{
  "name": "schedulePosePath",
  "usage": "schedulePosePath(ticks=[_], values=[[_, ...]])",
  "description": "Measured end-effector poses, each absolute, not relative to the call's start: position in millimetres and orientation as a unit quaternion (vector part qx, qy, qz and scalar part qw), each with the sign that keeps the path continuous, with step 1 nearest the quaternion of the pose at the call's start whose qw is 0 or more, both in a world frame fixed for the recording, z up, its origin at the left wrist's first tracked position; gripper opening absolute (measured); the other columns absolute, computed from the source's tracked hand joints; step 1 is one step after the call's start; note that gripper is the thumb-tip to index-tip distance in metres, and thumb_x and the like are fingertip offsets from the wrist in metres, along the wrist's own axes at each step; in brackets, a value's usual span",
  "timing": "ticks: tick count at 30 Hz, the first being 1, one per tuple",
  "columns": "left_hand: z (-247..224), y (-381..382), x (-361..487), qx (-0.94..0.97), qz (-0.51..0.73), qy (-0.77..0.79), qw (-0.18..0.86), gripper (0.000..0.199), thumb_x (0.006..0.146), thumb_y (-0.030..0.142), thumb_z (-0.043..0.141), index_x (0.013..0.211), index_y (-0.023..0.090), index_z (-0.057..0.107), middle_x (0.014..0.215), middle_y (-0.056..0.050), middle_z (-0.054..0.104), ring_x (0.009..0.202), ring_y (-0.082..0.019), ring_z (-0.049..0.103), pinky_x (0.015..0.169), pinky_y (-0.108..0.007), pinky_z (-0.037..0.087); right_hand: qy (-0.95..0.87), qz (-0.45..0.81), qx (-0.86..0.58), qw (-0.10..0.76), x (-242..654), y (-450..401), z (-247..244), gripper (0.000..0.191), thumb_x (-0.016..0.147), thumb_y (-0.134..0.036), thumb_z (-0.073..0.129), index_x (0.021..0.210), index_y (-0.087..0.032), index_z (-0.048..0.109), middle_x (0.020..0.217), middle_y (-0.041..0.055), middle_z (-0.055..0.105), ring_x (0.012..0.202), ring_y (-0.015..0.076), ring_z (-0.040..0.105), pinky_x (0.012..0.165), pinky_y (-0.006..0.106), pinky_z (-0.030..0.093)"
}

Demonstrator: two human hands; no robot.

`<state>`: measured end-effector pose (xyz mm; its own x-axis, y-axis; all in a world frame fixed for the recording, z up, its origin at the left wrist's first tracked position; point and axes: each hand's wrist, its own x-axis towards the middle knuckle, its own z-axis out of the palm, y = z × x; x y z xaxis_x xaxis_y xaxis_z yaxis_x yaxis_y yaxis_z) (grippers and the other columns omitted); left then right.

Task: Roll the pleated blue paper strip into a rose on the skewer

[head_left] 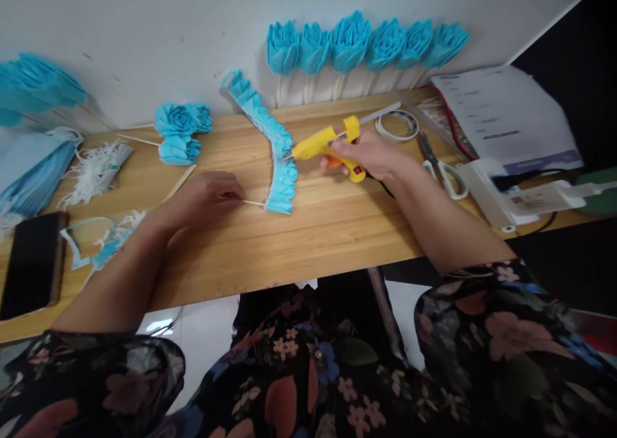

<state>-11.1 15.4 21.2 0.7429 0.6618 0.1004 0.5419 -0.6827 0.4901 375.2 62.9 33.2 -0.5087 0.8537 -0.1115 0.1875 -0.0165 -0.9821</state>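
Note:
My right hand (pixel 364 155) is wrapped round a yellow hot glue gun (pixel 315 144), a glue stick jutting from its back. The nozzle meets the pleated edge of a long blue ruffled strip (pixel 270 126), which curves over the table with its far end against the wall. My left hand (pixel 212 197) pinches a thin wooden stick (pixel 253 202), whose tip reaches the strip's near end. Whether the tip is stuck to the strip, I cannot tell.
Finished blue flowers (pixel 351 43) on sticks lean against the wall. More flowers (pixel 176 126), blue face masks (pixel 36 168), white ear loops (pixel 99 171) and a phone (pixel 33 264) lie left. Right are a tape roll (pixel 397 125), scissors (pixel 441 168), a power strip (pixel 511 194) and papers (pixel 506 117).

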Motion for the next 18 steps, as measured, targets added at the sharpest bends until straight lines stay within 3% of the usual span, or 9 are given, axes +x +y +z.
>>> schedulePosePath(ticks=[2, 7, 10, 13, 15, 18], values=[[21, 16, -12, 0.906, 0.124, 0.340, 0.221, 0.025, 0.107, 0.032, 0.061, 0.091, 0.020, 0.075, 0.089, -0.006, 0.077, 0.078, -0.019, 0.068, 0.073, -0.029, 0.048, -0.614, 0.595, -0.415, 0.313, 380, 70, 43, 0.057, 0.081, -0.068, 0.097, 0.103, -0.022, 0.072, 0.092, 0.0045, 0.078, 0.090, 0.0168, 0.070, 0.058, 0.026, 0.041], [22, 15, -11, 0.906, 0.105, 0.359, 0.200, 0.023, 0.104, 0.030, 0.059, 0.091, 0.020, 0.075, 0.090, -0.006, 0.079, 0.078, -0.019, 0.068, 0.074, -0.028, 0.047, -0.615, 0.609, -0.396, 0.308, 387, 86, 76, 0.057, 0.072, -0.037, 0.106, 0.117, -0.019, 0.075, 0.114, 0.0055, 0.081, 0.106, 0.0160, 0.069, 0.066, 0.024, 0.047], [20, 15, -10, 0.909, 0.105, 0.357, 0.190, 0.024, 0.104, 0.031, 0.059, 0.091, 0.020, 0.074, 0.089, -0.006, 0.079, 0.079, -0.019, 0.069, 0.074, -0.028, 0.047, -0.635, 0.607, -0.340, 0.337, 384, 88, 83, 0.060, 0.079, -0.047, 0.102, 0.126, -0.022, 0.073, 0.125, 0.0056, 0.083, 0.116, 0.0184, 0.072, 0.069, 0.025, 0.049], [14, 16, -9, 0.909, 0.120, 0.361, 0.170, 0.024, 0.106, 0.031, 0.057, 0.093, 0.020, 0.075, 0.091, -0.007, 0.079, 0.082, -0.021, 0.070, 0.077, -0.030, 0.048, -0.639, 0.597, -0.360, 0.325, 376, 86, 75, 0.059, 0.076, -0.066, 0.098, 0.109, -0.024, 0.073, 0.103, 0.0064, 0.083, 0.094, 0.0214, 0.078, 0.057, 0.028, 0.045], [9, 16, -8, 0.910, 0.138, 0.361, 0.154, 0.027, 0.109, 0.032, 0.055, 0.096, 0.020, 0.075, 0.093, -0.008, 0.079, 0.085, -0.023, 0.071, 0.078, -0.032, 0.049, -0.658, 0.574, -0.406, 0.270, 374, 83, 65, 0.054, 0.079, -0.067, 0.096, 0.102, -0.025, 0.072, 0.093, 0.0076, 0.081, 0.085, 0.0230, 0.077, 0.053, 0.030, 0.045], [4, 16, -6, 0.909, 0.160, 0.355, 0.146, 0.029, 0.113, 0.034, 0.054, 0.099, 0.020, 0.076, 0.098, -0.010, 0.079, 0.090, -0.024, 0.073, 0.081, -0.034, 0.051, -0.671, 0.550, -0.417, 0.270, 378, 78, 56, 0.054, 0.084, -0.073, 0.090, 0.102, -0.025, 0.073, 0.096, 0.0091, 0.081, 0.080, 0.0224, 0.074, 0.055, 0.031, 0.051]])
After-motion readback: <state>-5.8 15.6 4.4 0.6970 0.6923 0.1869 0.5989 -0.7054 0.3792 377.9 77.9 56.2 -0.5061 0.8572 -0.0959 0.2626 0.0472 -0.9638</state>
